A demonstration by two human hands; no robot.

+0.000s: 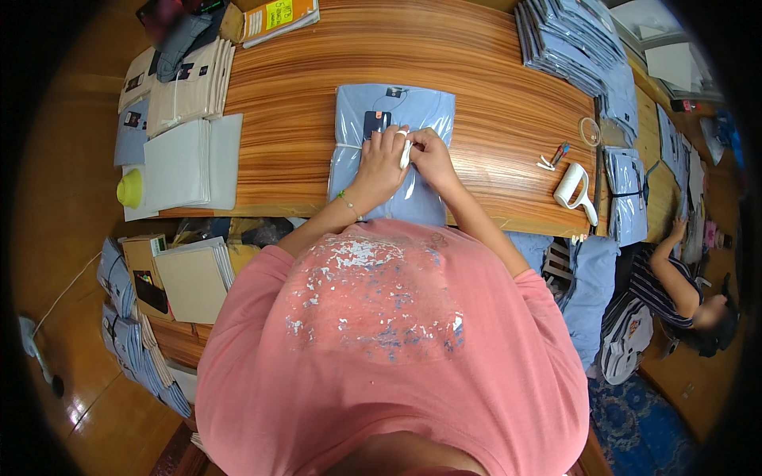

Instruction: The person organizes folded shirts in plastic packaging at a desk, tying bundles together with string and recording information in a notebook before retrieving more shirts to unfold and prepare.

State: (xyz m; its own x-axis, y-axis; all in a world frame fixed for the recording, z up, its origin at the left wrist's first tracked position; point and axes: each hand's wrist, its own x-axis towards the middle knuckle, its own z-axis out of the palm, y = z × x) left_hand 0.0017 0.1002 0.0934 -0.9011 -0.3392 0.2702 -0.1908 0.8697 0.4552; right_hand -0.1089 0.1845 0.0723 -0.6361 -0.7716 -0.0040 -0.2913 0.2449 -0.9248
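In front of me on the table lies a stack of folded light-blue garments in clear plastic, with dark tags showing at the top. A thin white strip runs round the stack and bunches up between my hands. My left hand presses on the stack, fingers bent, with the white strip at its index finger and thumb. From the other side my right hand pinches at the same strip, fingertips curled in. A dark tag lies just above my left fingers.
Packed beige garments and white sheets stand at the left. To the right are a white lint roller, a small cutter and a tape roll. Blue garment stacks fill the far right; a person works beyond.
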